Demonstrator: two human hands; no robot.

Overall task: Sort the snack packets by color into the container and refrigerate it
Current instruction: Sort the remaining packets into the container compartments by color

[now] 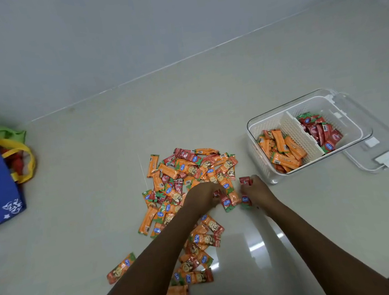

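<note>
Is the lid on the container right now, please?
No, the lid lies flat on the floor behind and beside the open container, partly under it, with both compartments uncovered.

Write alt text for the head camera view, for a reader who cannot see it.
Two bare hands, left hand and right hand, pick red packets from a mixed pile of orange and red snack packets on a pale floor. At right, a divided clear container holds orange packets and red ones in separate compartments.
</note>
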